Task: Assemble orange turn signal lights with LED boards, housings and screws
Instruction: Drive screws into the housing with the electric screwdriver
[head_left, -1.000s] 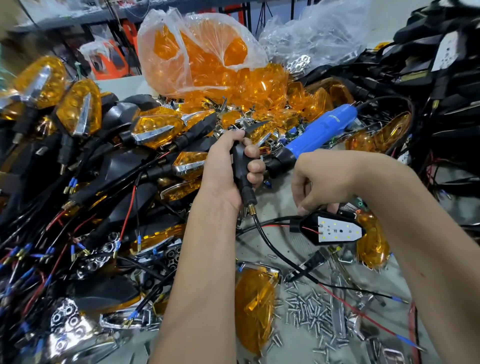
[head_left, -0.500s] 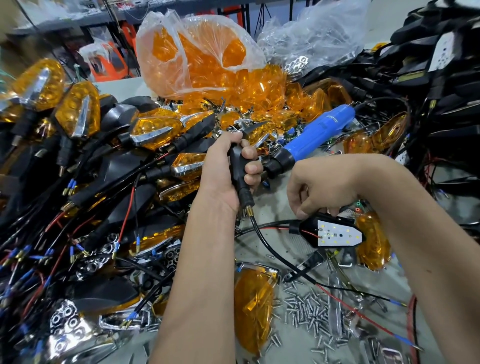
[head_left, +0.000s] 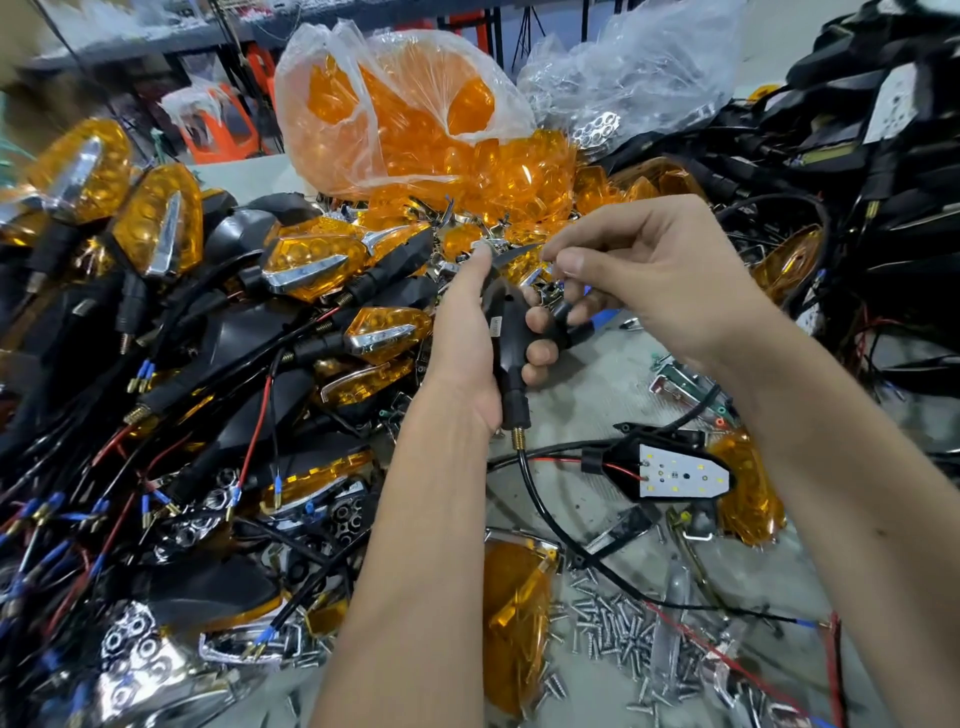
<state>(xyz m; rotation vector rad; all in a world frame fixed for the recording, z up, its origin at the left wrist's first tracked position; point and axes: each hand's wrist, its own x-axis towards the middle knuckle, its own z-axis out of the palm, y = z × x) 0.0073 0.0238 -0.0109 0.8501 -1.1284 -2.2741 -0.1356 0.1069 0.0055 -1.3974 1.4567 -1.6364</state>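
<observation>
My left hand (head_left: 462, 332) grips a black turn signal housing (head_left: 506, 322) by its stem, upright, with its black cable trailing down to the table. My right hand (head_left: 649, 270) hovers just right of the housing's top, thumb and forefinger pinched on a small part too tiny to identify. A second black housing with a white LED board (head_left: 680, 475) lies on the table under my right forearm. Loose screws (head_left: 618, 623) are scattered near the front, beside an orange lens (head_left: 514, 613).
A heap of assembled orange lights and wired housings (head_left: 311, 260) fills the left side. A plastic bag of orange lenses (head_left: 405, 114) stands behind. Black housings with cables (head_left: 883, 130) pile up at the right. Another orange lens (head_left: 748, 488) lies by the LED board.
My right hand has risen from beside the LED board housing up to the top of the held housing, now covering the blue screwdriver. My left hand has kept its grip.
</observation>
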